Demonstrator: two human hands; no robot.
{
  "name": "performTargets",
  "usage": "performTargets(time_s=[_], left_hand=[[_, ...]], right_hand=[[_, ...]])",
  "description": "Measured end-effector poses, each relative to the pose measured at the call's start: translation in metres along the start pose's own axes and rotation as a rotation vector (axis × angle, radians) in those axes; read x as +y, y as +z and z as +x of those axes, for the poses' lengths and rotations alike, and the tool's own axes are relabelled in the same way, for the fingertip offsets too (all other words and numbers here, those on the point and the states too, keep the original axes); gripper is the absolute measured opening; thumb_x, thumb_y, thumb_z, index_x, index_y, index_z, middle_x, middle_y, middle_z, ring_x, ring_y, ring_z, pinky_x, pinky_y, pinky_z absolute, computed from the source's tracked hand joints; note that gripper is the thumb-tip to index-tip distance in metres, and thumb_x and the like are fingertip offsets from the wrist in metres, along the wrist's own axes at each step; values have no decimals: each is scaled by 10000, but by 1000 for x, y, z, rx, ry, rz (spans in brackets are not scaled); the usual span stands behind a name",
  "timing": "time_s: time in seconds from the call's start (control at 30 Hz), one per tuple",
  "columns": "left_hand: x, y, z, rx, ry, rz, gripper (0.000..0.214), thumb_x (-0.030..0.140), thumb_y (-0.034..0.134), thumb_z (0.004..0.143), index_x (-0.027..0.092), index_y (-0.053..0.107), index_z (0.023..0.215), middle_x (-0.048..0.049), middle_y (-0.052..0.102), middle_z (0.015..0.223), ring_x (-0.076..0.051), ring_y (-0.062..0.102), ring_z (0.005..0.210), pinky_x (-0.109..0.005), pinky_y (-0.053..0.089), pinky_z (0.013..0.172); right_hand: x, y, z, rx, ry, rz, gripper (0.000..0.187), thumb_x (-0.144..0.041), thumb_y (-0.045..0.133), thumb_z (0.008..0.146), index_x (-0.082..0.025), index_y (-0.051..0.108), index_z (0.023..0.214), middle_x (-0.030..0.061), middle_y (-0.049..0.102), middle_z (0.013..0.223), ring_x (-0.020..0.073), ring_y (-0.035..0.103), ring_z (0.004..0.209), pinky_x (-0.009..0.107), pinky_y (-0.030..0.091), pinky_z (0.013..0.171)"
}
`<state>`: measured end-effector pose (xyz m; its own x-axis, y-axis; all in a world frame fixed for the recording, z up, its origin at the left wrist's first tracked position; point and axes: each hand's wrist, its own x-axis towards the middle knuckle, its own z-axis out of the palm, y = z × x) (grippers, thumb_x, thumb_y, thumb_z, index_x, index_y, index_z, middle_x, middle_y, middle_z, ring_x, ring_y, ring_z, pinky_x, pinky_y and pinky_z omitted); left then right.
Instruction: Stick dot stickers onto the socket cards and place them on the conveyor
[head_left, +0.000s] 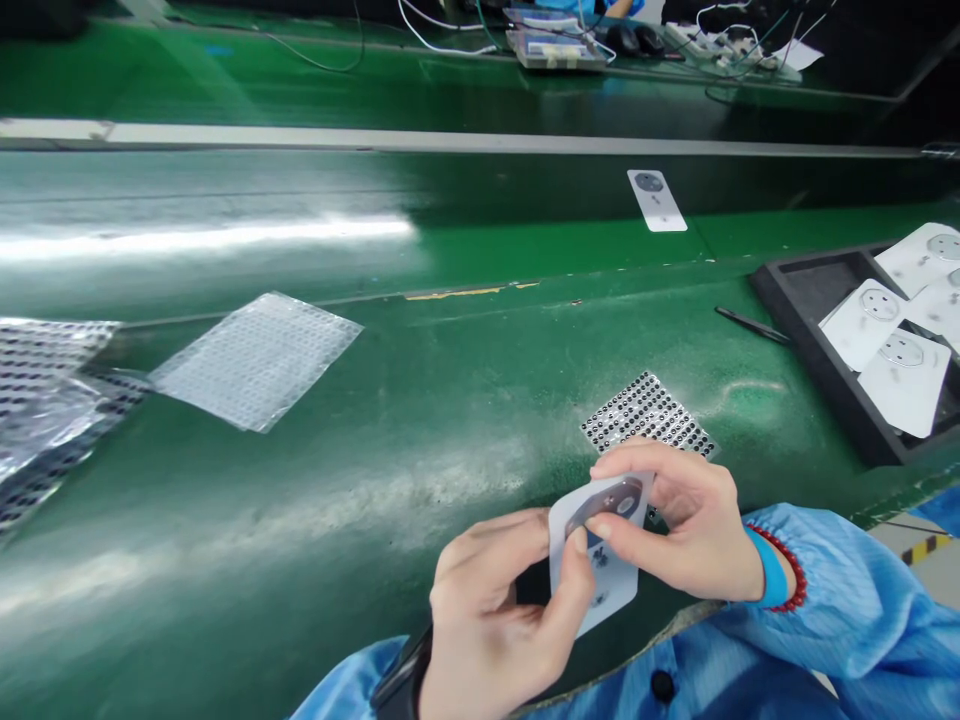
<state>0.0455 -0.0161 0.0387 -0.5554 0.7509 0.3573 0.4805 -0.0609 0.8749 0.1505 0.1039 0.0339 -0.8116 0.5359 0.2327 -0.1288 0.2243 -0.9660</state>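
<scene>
A thin white panel [611, 570] with rounded corners and a grey oval area is held up and tilted between my two hands. My left hand [502, 610] grips its left edge, the thumb pressing on its face by the oval. At the upper right edge, my right hand [679, 520] pinches the panel, its thumb lying on the oval near the left thumb. Whether something small sits under the thumbs cannot be made out. Just beyond my right hand lies a sheet of small black dots [649, 412], partly covered by that hand.
A black tray [817, 350] at right holds several white panels [904, 375]. Dark tweezers [752, 326] lie beside it. Another white panel [657, 200] rests farther back. Leftward are a translucent dotted sheet [259, 360] and plastic-wrapped black-dotted sheets [52, 400]. Cables and a person's arm appear behind.
</scene>
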Motion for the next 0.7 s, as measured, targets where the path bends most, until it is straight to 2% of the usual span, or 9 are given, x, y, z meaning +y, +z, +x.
performTargets(time_s=[0.13,0.27,0.33,0.43,0.53,0.7], left_hand=[[1,0,1,7,-22,3,215,72,604,769,183,589,586,43,521,458,-88,497,367,-184,406,376],[4,-7,6,-95,-203,-148,223,147,599,823,175,658,610,34,530,447,-95,507,374,-170,398,368],[5,-10,8,-124,-311,-272,189,182,600,842,188,732,706,24,591,482,-101,536,402,-156,414,374],[4,-11,10,-115,-413,-446,168,207,617,857,235,782,874,-1,707,627,-117,612,497,-153,482,453],[-1,-10,7,-125,-473,-576,176,237,628,873,253,781,959,-29,755,761,-135,656,578,-176,522,541],[-4,-13,4,-165,-665,-699,191,295,663,863,241,772,1010,-42,762,818,-145,662,655,-186,510,606]], right_hand=[[0,-2,1,-11,21,48,329,-96,672,792,-249,665,1083,24,683,961,137,657,836,227,572,700],[-1,-7,5,-94,160,215,382,-120,662,836,-293,635,1175,3,684,1019,94,671,791,157,575,654],[-2,-9,7,-106,191,281,413,-133,651,855,-314,608,1224,-6,685,1035,85,673,785,149,579,656],[-3,-10,8,-89,157,319,476,-138,653,858,-329,561,1284,-6,678,1080,104,671,882,188,585,760],[-3,-10,8,-75,139,315,465,-176,635,882,-304,532,1317,15,692,1025,123,676,849,218,594,738],[-3,-11,8,-82,221,356,448,-193,630,892,-243,529,1325,41,704,1009,125,678,838,215,595,715]])
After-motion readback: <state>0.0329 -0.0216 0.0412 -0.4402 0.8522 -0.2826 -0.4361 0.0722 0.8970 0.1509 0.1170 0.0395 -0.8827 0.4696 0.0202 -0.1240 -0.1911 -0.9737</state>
